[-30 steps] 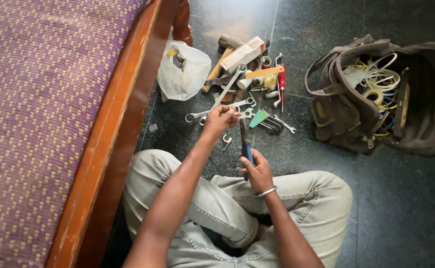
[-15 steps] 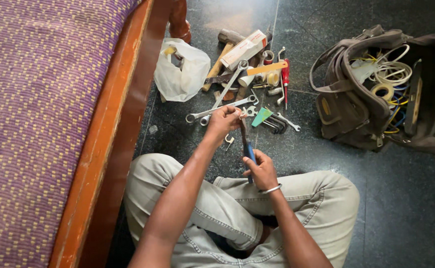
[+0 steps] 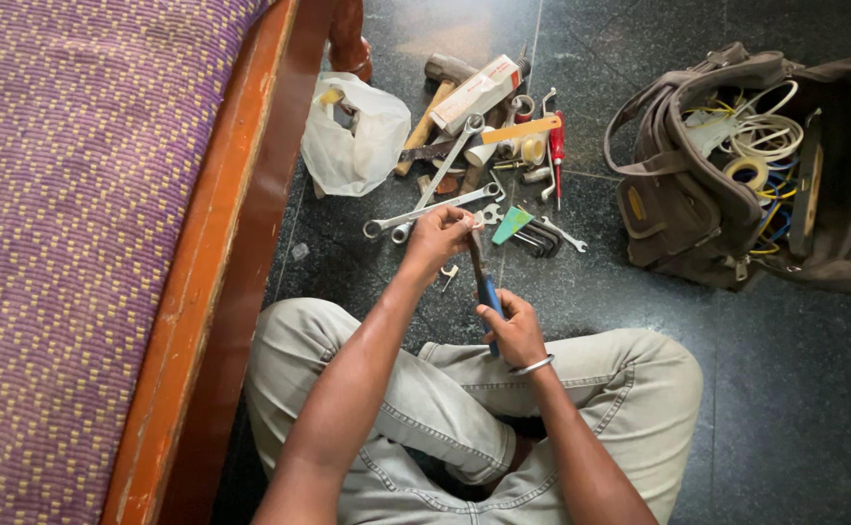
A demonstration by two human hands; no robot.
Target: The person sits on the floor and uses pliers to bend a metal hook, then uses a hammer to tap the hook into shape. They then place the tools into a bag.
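Observation:
I sit cross-legged on a dark stone floor. My right hand [image 3: 515, 329] grips the blue handle of a hand tool [image 3: 484, 284] that stands nearly upright above my lap. My left hand [image 3: 442, 234] is closed on the tool's dark metal head at the top. Just beyond my hands lies a heap of tools: two long silver spanners [image 3: 432, 206], a hammer with a wooden handle [image 3: 428, 115], a red screwdriver [image 3: 557, 148], a set of hex keys [image 3: 536, 236] and a small box [image 3: 479, 92].
A white plastic bag [image 3: 355, 146] lies by the wooden bed frame [image 3: 219, 262] on my left, under a purple mattress [image 3: 66, 204]. An open brown tool bag [image 3: 727, 165] with coiled wires and tape sits at the right.
The view has shifted slightly; both hands stay on the blue-handled tool with only small movement of the left hand at its head.

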